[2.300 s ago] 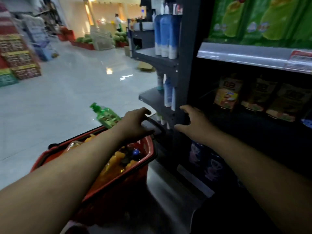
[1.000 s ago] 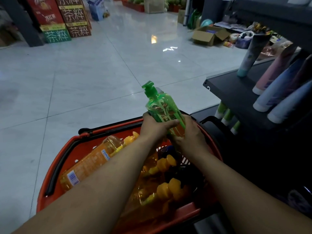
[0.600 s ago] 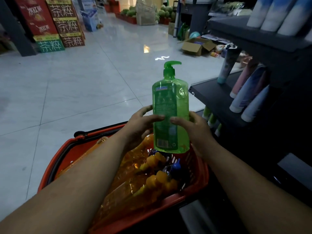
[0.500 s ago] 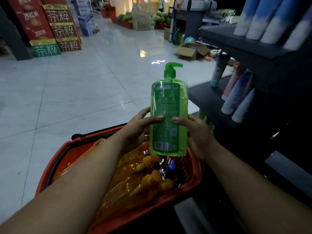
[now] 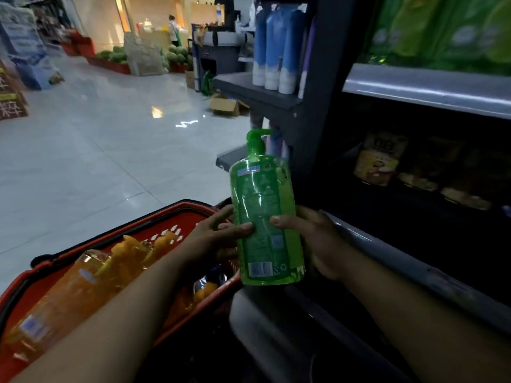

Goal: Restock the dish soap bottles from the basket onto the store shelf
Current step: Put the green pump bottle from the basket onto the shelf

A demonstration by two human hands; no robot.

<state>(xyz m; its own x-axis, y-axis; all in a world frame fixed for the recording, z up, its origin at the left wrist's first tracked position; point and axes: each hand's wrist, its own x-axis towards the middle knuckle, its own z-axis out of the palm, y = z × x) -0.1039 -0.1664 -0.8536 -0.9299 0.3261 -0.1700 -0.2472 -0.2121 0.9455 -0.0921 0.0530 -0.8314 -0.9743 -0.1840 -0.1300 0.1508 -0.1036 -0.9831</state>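
Note:
A green pump dish soap bottle stands upright in the air, back label toward me. My left hand grips its left side and my right hand grips its right side. Below it sits the red basket holding several orange bottles lying on their sides. The bottle hangs just right of the basket, in front of the dark store shelf, whose grey front edge runs past my right wrist.
An end shelf with blue-and-white tubes stands just behind the bottle. Yellow pouches lie deep in the dark shelf on the right, green packs above. A cardboard box lies on the tiled floor; a person stands far off.
Both hands have carried the green bottle up out of the basket and rightward toward the shelf. My view has swung right, bringing the dark shelf into sight.

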